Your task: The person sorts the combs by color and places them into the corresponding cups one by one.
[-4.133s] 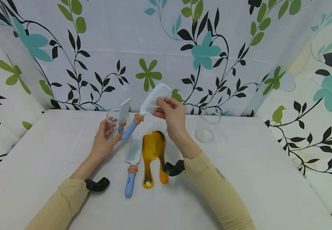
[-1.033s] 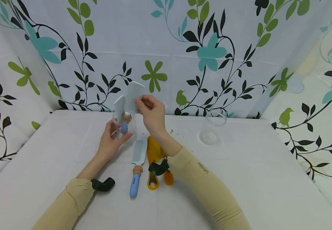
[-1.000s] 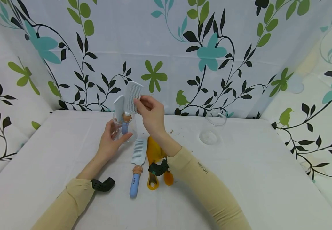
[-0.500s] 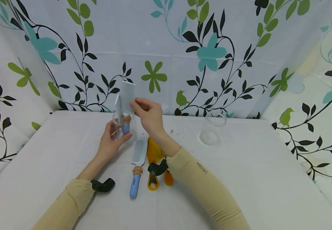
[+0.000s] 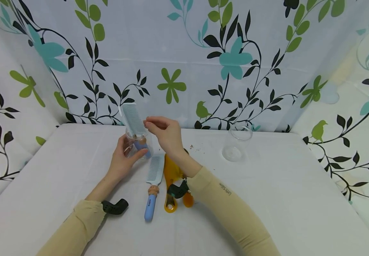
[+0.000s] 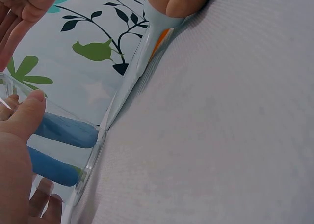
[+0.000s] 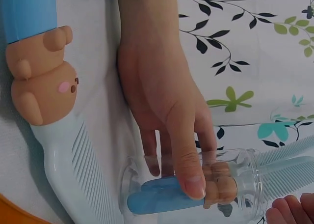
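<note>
My left hand (image 5: 120,154) grips a clear plastic jar (image 7: 248,160) around its side, thumb in front. Two pale blue combs with blue handles and brown bear figures stand handle-down in the jar. The front comb (image 5: 133,119) leans left against the other. Just right of its teeth is my right hand (image 5: 166,135), fingers loosely bent and seemingly off the comb. In the right wrist view both blue handles (image 7: 167,200) show through the jar wall. A third pale blue comb (image 5: 155,170) lies on the table in front of the jar.
Under my right forearm lie amber combs (image 5: 172,170), partly hidden. A second clear jar (image 5: 232,153) stands at the back right. The white table (image 5: 283,199) meets a leaf-print cloth (image 5: 184,46) at the back. Small crumbs (image 5: 192,146) dot the tabletop.
The comb my right hand held has gone lower into the jar and tipped left beside the other one. My right fingers have come away from it. The left hand has kept its grip.
</note>
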`<control>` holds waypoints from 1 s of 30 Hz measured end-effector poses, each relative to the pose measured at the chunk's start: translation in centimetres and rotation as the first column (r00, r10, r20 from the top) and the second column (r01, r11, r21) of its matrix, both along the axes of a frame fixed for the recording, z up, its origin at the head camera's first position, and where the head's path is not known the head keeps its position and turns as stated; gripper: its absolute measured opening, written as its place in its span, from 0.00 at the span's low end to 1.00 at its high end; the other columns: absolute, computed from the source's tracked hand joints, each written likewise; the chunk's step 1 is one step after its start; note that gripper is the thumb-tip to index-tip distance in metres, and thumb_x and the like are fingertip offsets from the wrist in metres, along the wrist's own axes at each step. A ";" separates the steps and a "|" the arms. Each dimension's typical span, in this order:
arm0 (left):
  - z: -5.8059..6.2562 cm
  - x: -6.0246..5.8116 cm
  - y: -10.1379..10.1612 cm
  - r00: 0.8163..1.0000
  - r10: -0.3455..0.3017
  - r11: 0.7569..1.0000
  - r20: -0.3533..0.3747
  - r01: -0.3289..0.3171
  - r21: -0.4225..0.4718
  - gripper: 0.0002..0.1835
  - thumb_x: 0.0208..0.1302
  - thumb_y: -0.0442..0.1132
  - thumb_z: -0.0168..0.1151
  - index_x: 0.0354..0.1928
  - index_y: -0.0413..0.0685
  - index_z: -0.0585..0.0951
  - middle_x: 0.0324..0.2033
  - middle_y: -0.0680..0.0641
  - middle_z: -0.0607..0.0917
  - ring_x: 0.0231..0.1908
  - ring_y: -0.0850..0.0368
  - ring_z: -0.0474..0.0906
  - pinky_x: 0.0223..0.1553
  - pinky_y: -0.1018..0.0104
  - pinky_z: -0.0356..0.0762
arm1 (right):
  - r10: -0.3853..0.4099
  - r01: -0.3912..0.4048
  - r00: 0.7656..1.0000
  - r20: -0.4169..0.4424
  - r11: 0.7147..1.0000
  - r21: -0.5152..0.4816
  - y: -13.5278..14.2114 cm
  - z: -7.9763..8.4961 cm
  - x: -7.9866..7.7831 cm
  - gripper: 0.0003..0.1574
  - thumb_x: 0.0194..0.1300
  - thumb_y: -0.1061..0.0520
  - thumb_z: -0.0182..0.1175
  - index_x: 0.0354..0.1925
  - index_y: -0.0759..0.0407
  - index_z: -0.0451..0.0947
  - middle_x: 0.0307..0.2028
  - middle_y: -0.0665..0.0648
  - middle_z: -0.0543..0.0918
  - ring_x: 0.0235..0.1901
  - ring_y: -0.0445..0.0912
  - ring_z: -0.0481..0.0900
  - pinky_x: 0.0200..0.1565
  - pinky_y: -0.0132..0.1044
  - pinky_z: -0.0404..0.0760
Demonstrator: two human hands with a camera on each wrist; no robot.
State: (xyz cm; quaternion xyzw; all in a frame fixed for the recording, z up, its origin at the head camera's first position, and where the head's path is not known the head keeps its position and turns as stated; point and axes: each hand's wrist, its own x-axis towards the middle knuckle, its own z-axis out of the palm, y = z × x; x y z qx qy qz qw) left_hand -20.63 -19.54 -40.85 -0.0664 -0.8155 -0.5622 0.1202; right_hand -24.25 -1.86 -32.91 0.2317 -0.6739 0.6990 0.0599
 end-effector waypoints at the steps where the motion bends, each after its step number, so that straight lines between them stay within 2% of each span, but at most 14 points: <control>1: 0.5 0.3 0.2 1.000 -0.001 1.000 0.000 0.001 -0.002 0.44 0.65 0.35 0.67 0.75 0.40 0.52 0.72 0.34 0.62 0.72 0.34 0.58 0.74 0.39 0.57 | 0.008 -0.008 1.000 0.003 1.000 -0.012 0.1 -0.1 0.0 0.15 0.69 0.61 0.62 0.51 0.68 0.83 0.47 0.64 0.88 0.46 0.50 0.87 0.51 0.34 0.86; 4: 1.5 1.0 0.6 1.000 -0.002 1.000 0.001 0.002 -0.015 0.43 0.66 0.35 0.66 0.75 0.37 0.51 0.71 0.32 0.62 0.71 0.32 0.58 0.73 0.38 0.57 | 0.026 -0.025 1.000 0.011 0.999 -0.032 0.5 -0.2 0.0 0.15 0.69 0.62 0.62 0.51 0.70 0.82 0.47 0.66 0.87 0.47 0.53 0.87 0.51 0.35 0.86; 6: 1.6 1.1 0.6 1.000 -0.002 1.000 0.001 0.003 -0.019 0.43 0.66 0.35 0.66 0.75 0.37 0.51 0.71 0.32 0.62 0.72 0.32 0.58 0.73 0.38 0.57 | 0.026 -0.025 0.999 0.023 0.999 -0.031 0.8 -0.4 0.0 0.15 0.70 0.62 0.62 0.51 0.70 0.82 0.47 0.66 0.87 0.47 0.54 0.87 0.52 0.35 0.86; 12: -0.9 -0.6 -0.4 1.000 0.004 1.000 -0.013 -0.004 -0.026 0.45 0.66 0.36 0.67 0.76 0.42 0.50 0.72 0.34 0.62 0.72 0.33 0.58 0.74 0.39 0.57 | -0.001 0.002 0.999 0.047 1.000 -0.006 1.6 -0.9 0.1 0.13 0.70 0.62 0.61 0.49 0.68 0.83 0.46 0.65 0.87 0.46 0.51 0.87 0.51 0.35 0.86; 15: -0.2 -0.1 -0.1 1.000 -0.003 1.000 -0.014 0.003 -0.021 0.45 0.66 0.36 0.66 0.76 0.39 0.50 0.72 0.32 0.61 0.72 0.31 0.57 0.73 0.38 0.57 | -0.012 0.011 0.999 0.049 1.000 0.007 1.9 -1.0 0.2 0.12 0.69 0.62 0.62 0.49 0.67 0.83 0.46 0.65 0.88 0.44 0.50 0.88 0.50 0.36 0.86; 19: 0.0 0.1 0.0 1.000 -0.003 1.000 -0.007 0.003 -0.021 0.45 0.66 0.36 0.67 0.76 0.39 0.50 0.72 0.32 0.61 0.72 0.32 0.57 0.74 0.39 0.57 | -0.007 0.006 0.998 0.055 1.000 0.014 2.0 -1.3 0.2 0.12 0.69 0.62 0.62 0.48 0.66 0.84 0.46 0.64 0.88 0.44 0.50 0.88 0.51 0.36 0.86; 22: -1.3 -0.8 -0.6 1.000 0.003 1.000 -0.012 -0.003 -0.023 0.46 0.65 0.38 0.68 0.77 0.44 0.50 0.72 0.36 0.62 0.72 0.35 0.58 0.74 0.41 0.58 | 0.003 -0.003 0.998 0.063 1.000 0.007 2.1 -1.5 0.3 0.12 0.69 0.62 0.62 0.48 0.67 0.83 0.46 0.64 0.88 0.45 0.53 0.88 0.50 0.36 0.86; 30: -1.5 -1.0 -0.7 1.000 -0.003 1.000 -0.028 0.002 -0.018 0.46 0.65 0.41 0.69 0.76 0.45 0.52 0.73 0.38 0.62 0.73 0.36 0.58 0.74 0.42 0.58 | 0.034 -0.033 0.995 0.091 0.999 -0.005 2.3 -1.9 0.8 0.14 0.69 0.61 0.62 0.49 0.68 0.83 0.46 0.65 0.87 0.45 0.53 0.88 0.50 0.38 0.87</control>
